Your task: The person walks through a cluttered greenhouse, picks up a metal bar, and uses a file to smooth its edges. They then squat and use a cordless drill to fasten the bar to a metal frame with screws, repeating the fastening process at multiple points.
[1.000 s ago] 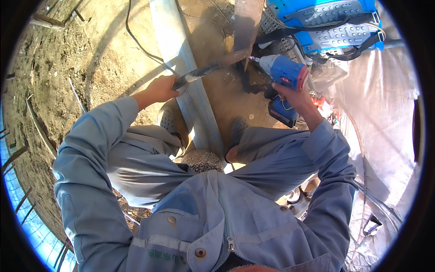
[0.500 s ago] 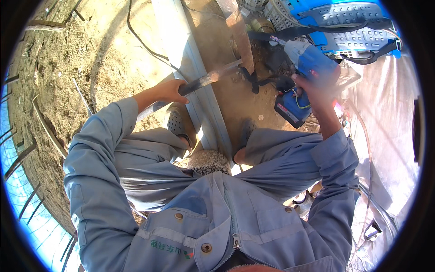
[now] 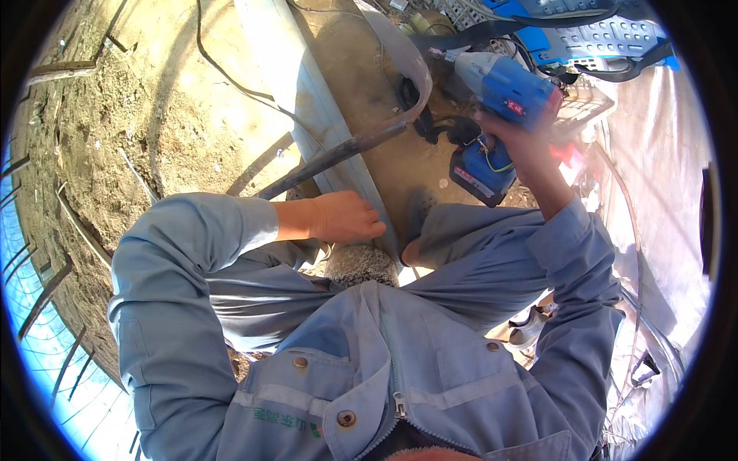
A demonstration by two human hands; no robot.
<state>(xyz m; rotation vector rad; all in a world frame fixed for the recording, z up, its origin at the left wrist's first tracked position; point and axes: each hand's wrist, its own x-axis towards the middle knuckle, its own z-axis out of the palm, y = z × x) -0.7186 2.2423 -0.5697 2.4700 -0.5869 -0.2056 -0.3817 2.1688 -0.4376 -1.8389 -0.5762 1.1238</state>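
Note:
My right hand (image 3: 516,142), slightly blurred, is wrapped round the handle of a blue cordless impact driver (image 3: 503,86). Its nose points to the upper left, and a dark battery block hangs below the grip. My left hand (image 3: 346,217) is closed, palm down, just above a rough grey stone-like block (image 3: 361,265) between my legs. Whatever its curled fingers may hold is hidden. Beyond that hand, a dark rod (image 3: 330,160) lies slanted across a pale metal beam (image 3: 327,100). The rod's far end meets a curved brownish strip (image 3: 419,73).
Dry soil with a black cable (image 3: 238,86) spreads to the left, where several thin sticks stand at the edge. At upper right are a blue and grey perforated step (image 3: 592,42) with black straps and a white plastic basket (image 3: 580,104). Pale sheeting (image 3: 669,200) covers the right side.
My left hand has left the rod and come nearer to me, above the block. The impact driver has shifted slightly left and up in my right hand.

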